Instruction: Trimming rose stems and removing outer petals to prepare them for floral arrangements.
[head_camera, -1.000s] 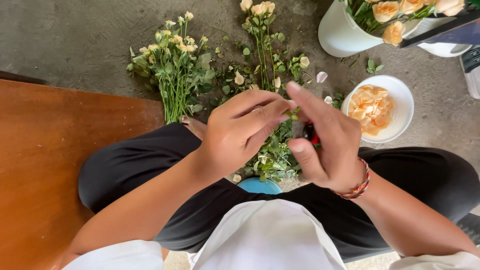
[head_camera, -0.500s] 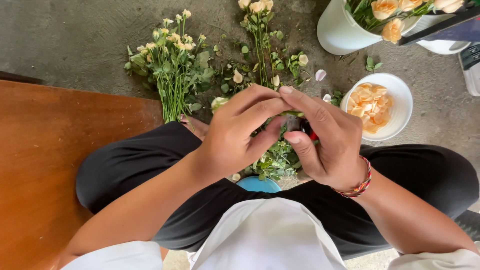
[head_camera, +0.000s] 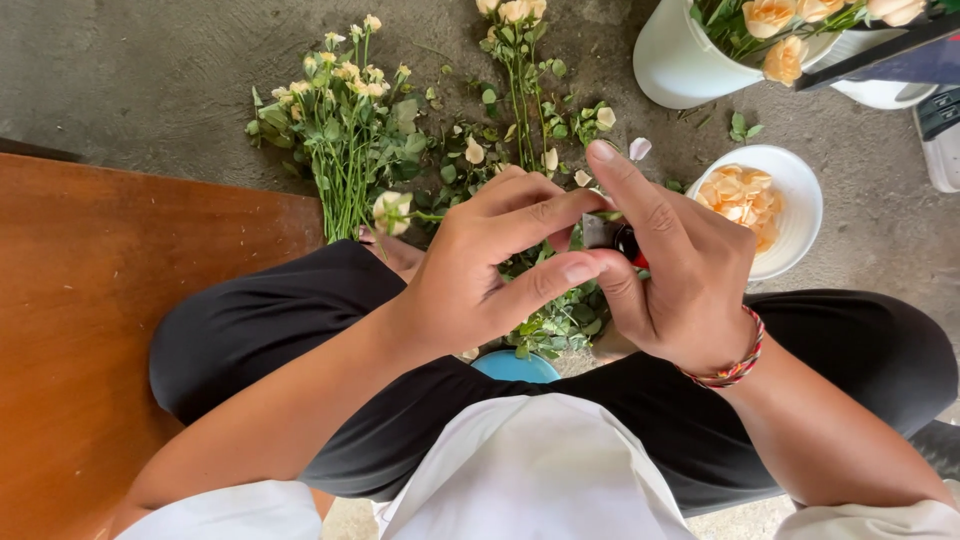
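Both hands meet above the lap: the left hand (head_camera: 480, 265) curls its fingers together over a pale cream rosebud (head_camera: 392, 210) and its thin stem, and the right hand (head_camera: 668, 275) is closed around a small tool with a red and dark handle (head_camera: 625, 243), though how its blades stand I cannot tell (the fingers hide them). Going from large to small, there is a brown wooden surface (head_camera: 90, 330) at the left, grey concrete floor (head_camera: 130, 70) ahead, the black trousers (head_camera: 260, 320) of the crossed legs, a white bucket (head_camera: 680, 60) with peach roses at the top right, a white bowl (head_camera: 795, 205) of peach petals just beside the right hand, a bunch of small cream roses (head_camera: 345, 130) lying on the floor, more stems (head_camera: 520, 80) near it, and scattered leaves and a loose petal (head_camera: 640, 148). The risk, in my judgement, is that the tool is very close to the left fingertips, so a slip could nick them or crush the bud. Room is narrow: the wood edge limits the left elbow, the bowl stands close on the right, and the free floor lies mostly forward, beyond the cuttings.
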